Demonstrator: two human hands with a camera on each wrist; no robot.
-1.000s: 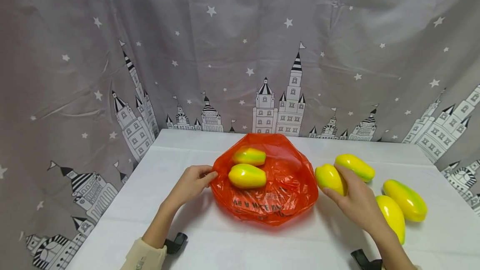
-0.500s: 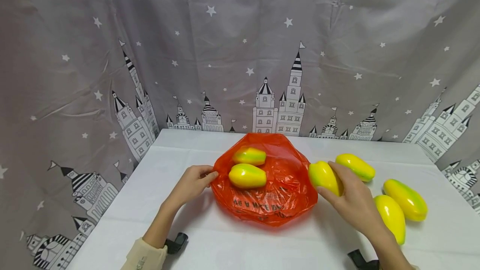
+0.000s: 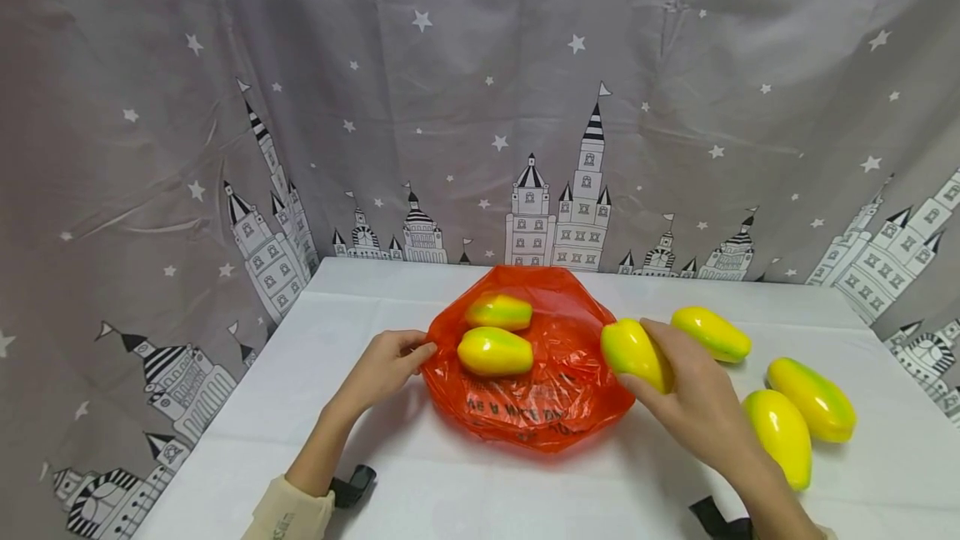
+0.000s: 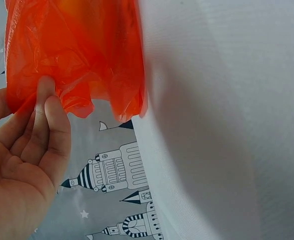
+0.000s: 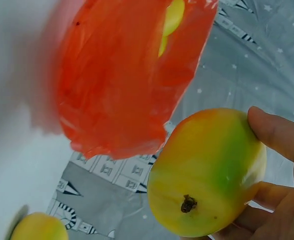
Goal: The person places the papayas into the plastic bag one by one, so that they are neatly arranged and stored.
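A red plastic bag with dark lettering stands with its mouth spread wide on the white table. Inside, toward its left side, lie two yellow-green papayas, one behind the other. My left hand pinches the bag's left rim between thumb and fingers; the left wrist view shows the thin red film bunched at the fingertips. In my right hand is another papaya, gripped from its right side. It overlaps the bag's right rim in the head view. Its dark stem end faces the right wrist camera.
On the right of the white table lie three more papayas: one behind the right hand, one at far right and one beside the right forearm. A grey curtain printed with castles and stars hangs behind.
My right hand has carried its papaya leftward, from beside the bag to over its right rim. The left hand has kept its hold and place on the bag.
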